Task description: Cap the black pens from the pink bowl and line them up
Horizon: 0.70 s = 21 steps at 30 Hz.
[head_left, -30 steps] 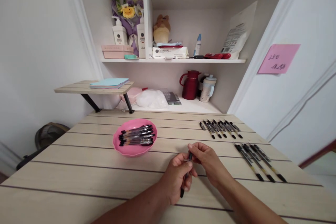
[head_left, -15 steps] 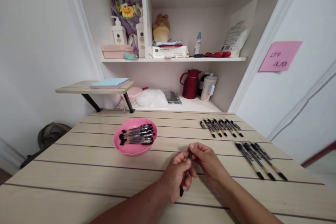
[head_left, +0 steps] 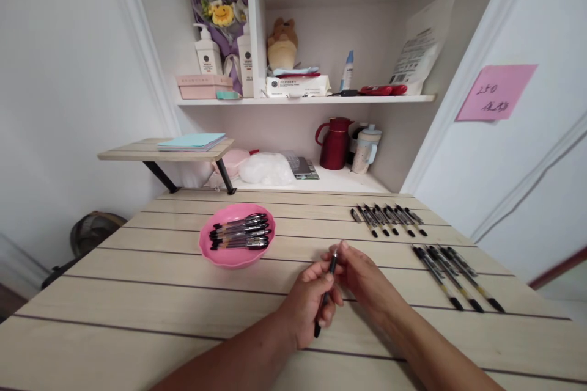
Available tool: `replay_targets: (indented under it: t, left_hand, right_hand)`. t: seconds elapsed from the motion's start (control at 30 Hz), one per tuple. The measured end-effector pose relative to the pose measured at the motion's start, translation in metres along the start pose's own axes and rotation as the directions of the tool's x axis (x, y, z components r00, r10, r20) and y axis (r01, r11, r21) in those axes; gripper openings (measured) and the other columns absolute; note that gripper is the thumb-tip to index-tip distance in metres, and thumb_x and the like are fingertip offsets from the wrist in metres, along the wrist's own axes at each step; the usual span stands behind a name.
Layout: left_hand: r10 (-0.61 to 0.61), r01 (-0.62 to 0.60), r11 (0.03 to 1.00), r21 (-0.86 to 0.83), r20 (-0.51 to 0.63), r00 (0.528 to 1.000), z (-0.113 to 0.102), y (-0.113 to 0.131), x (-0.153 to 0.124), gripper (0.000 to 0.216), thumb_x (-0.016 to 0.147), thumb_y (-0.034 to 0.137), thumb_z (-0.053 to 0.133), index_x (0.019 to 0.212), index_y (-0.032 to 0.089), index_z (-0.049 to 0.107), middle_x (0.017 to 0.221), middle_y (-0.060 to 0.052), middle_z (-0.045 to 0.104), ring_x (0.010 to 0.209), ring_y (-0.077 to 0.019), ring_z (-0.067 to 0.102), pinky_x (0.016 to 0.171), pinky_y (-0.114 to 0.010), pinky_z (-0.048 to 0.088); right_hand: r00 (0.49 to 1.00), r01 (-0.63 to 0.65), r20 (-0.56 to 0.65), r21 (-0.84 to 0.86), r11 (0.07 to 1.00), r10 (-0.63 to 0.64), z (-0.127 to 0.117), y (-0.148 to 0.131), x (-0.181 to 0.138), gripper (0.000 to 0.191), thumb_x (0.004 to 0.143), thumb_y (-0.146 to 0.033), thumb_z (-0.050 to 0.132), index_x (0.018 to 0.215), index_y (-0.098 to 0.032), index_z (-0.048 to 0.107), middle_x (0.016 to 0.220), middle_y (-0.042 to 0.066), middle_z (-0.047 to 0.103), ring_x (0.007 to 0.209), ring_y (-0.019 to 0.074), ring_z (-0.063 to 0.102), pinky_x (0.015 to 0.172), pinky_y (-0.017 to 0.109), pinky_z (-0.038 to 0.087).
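My left hand (head_left: 306,305) is closed around a black pen (head_left: 332,264), tilted with its bare pointed tip up and its dark end below my fingers. Close against the tip, my right hand (head_left: 362,272) has its fingers curled together; what they hold, if anything, is hidden. Left of my hands is a pink bowl (head_left: 236,262) with several capped black pens (head_left: 241,232) lying in it. To the right lie a back row of pens (head_left: 389,220) and a front row of pens (head_left: 458,278), uncapped, with caps beside them.
A small raised stand (head_left: 123,151) with blue paper (head_left: 192,142) stands at the back left. Behind the table, shelves hold a red jug (head_left: 334,143), a pale cup (head_left: 365,149) and a white plastic bag (head_left: 266,168). A pink note (head_left: 498,91) is on the right wall.
My right fingers have shifted slightly off the pen's upper end, so its pointed tip now shows. The left hand keeps its hold. The view has shifted slightly.
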<state>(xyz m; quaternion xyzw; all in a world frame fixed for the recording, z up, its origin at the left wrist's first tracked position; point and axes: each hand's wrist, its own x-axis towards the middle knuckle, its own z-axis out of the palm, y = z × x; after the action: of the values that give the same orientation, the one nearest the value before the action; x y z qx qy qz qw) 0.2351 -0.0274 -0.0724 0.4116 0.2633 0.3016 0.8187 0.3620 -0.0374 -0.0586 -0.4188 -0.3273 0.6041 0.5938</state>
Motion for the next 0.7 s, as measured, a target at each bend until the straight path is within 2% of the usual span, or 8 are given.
replay_targets:
  t: [0.1, 0.17, 0.23, 0.33, 0.43, 0.57, 0.63, 0.7]
  left_hand:
    - [-0.011, 0.011, 1.0, -0.002, -0.011, 1.0, 0.0, 0.0006, -0.0002, 0.032, 0.073, 0.041, 0.055, 0.095, 0.018, 0.047, 0.054, 0.005, 0.052, 0.026, -0.0007, 0.03, 0.031, -0.017, 0.01]
    - [-0.019, 0.019, 1.0, -0.001, -0.016, 1.0, 0.0003, 0.0014, -0.0005, 0.032, 0.074, 0.04, 0.054, 0.096, 0.018, 0.047, 0.053, 0.006, 0.052, 0.026, -0.0006, 0.028, 0.031, -0.017, 0.01]
    - [-0.02, 0.02, 1.0, 0.002, -0.006, 1.0, 0.0005, 0.0019, -0.0007, 0.034, 0.074, 0.041, 0.054, 0.099, 0.018, 0.048, 0.053, 0.006, 0.052, 0.026, -0.0005, 0.028, 0.031, -0.017, 0.01]
    - [-0.017, 0.017, 1.0, 0.006, 0.0, 1.0, 0.0005, 0.0015, -0.0008, 0.037, 0.073, 0.042, 0.055, 0.1, 0.018, 0.048, 0.053, 0.006, 0.052, 0.026, -0.0004, 0.027, 0.031, -0.017, 0.009]
    - [-0.017, 0.017, 1.0, 0.014, -0.01, 1.0, 0.0004, 0.0006, -0.0005, 0.033, 0.074, 0.04, 0.054, 0.097, 0.018, 0.047, 0.053, 0.006, 0.052, 0.025, -0.0003, 0.026, 0.031, -0.017, 0.009]
    - [-0.008, 0.008, 1.0, 0.018, 0.007, 1.0, 0.0003, 0.0005, 0.0, 0.031, 0.075, 0.04, 0.053, 0.097, 0.018, 0.047, 0.052, 0.007, 0.051, 0.025, 0.0, 0.025, 0.031, -0.017, 0.009]
    - [0.0, 0.0, 1.0, 0.013, 0.009, 1.0, 0.0002, 0.0006, 0.0001, 0.032, 0.075, 0.041, 0.053, 0.096, 0.018, 0.047, 0.052, 0.007, 0.05, 0.025, 0.0002, 0.024, 0.031, -0.017, 0.009]
    - [0.002, -0.002, 1.0, 0.006, 0.008, 1.0, 0.0003, 0.0005, -0.0001, 0.032, 0.075, 0.042, 0.053, 0.096, 0.018, 0.048, 0.052, 0.006, 0.05, 0.025, 0.0002, 0.024, 0.031, -0.017, 0.009]
  right_hand:
    - [0.999, 0.048, -0.011, -0.042, 0.998, -0.048, 0.0, -0.0004, -0.0004, 0.026, 0.064, -0.04, 0.068, 0.067, -0.016, 0.06, 0.065, 0.002, 0.06, 0.05, 0.0099, 0.049, 0.048, 0.023, 0.04]
    - [0.997, 0.073, -0.021, -0.013, 0.997, -0.073, 0.0008, -0.0007, -0.0005, 0.025, 0.061, -0.038, 0.07, 0.07, -0.017, 0.061, 0.072, 0.003, 0.063, 0.058, 0.0113, 0.053, 0.054, 0.023, 0.042]
    - [0.999, 0.042, -0.003, 0.025, 0.999, -0.042, 0.0022, -0.0007, -0.0008, 0.029, 0.064, -0.044, 0.066, 0.078, -0.019, 0.061, 0.079, 0.004, 0.063, 0.058, 0.0128, 0.054, 0.049, 0.024, 0.042]
    - [0.999, -0.013, 0.037, -0.004, 1.0, 0.013, 0.0036, -0.0005, -0.0014, 0.032, 0.066, -0.05, 0.061, 0.073, -0.018, 0.06, 0.066, 0.001, 0.06, 0.045, 0.0111, 0.048, 0.038, 0.023, 0.035]
    - [0.999, 0.045, 0.017, -0.037, 0.998, -0.045, 0.0029, -0.0015, -0.0016, 0.026, 0.062, -0.04, 0.069, 0.063, -0.016, 0.059, 0.058, 0.0, 0.056, 0.047, 0.0088, 0.046, 0.044, 0.022, 0.037]
    - [0.998, 0.061, 0.028, 0.053, 0.997, -0.062, 0.002, -0.0027, -0.0014, 0.023, 0.064, -0.035, 0.069, 0.072, -0.015, 0.063, 0.074, 0.004, 0.062, 0.061, 0.0109, 0.052, 0.054, 0.022, 0.041]
    - [0.999, 0.02, 0.048, 0.105, 0.994, -0.025, 0.0024, -0.0019, -0.0016, 0.026, 0.066, -0.038, 0.067, 0.08, -0.017, 0.063, 0.081, 0.005, 0.063, 0.063, 0.0129, 0.054, 0.051, 0.024, 0.042]
    - [0.997, -0.027, 0.073, 0.116, 0.993, 0.018, 0.0029, -0.0006, -0.0019, 0.028, 0.069, -0.042, 0.062, 0.083, -0.018, 0.061, 0.079, 0.004, 0.063, 0.055, 0.0128, 0.053, 0.044, 0.024, 0.04]
